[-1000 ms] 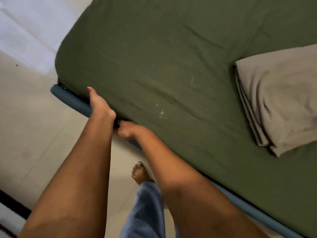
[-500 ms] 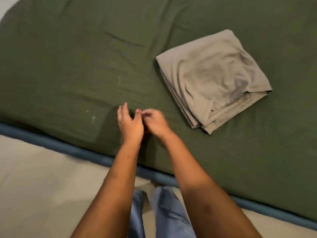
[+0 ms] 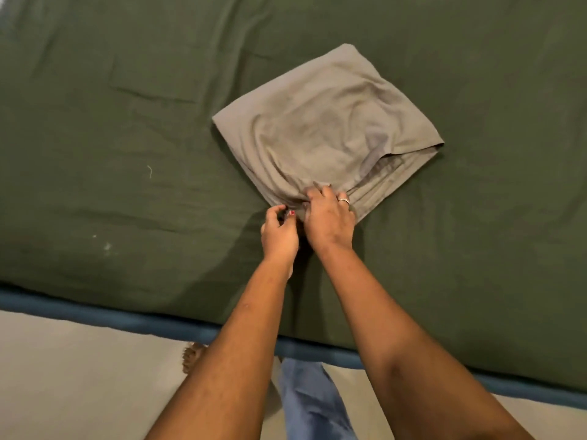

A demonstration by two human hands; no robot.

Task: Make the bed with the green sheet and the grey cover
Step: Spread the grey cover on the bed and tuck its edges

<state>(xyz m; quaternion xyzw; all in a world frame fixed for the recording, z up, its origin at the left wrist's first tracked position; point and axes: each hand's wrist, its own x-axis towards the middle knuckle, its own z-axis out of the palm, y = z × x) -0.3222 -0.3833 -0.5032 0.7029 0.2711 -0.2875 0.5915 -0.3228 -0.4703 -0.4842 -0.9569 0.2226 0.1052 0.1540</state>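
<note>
The green sheet [image 3: 127, 138] lies spread over the mattress, faintly creased. On it sits the grey cover [image 3: 320, 131], folded into a rough square. My right hand [image 3: 328, 215] grips the cover's near corner, bunching the cloth under its curled fingers. Just left of it, my left hand [image 3: 279, 231] pinches the same corner's edge between thumb and fingertips. Both forearms reach in from the bottom of the view.
The blue bed edge [image 3: 104, 315] runs along the near side of the mattress. Below it is pale floor [image 3: 79, 376], where my bare foot [image 3: 190, 355] and my blue trouser leg [image 3: 308, 398] stand close to the bed.
Both hands left the bed's edge, moved onto the sheet, then reached right and forward to take hold of the grey cover's near corner. The view shifted right, centring the cover.
</note>
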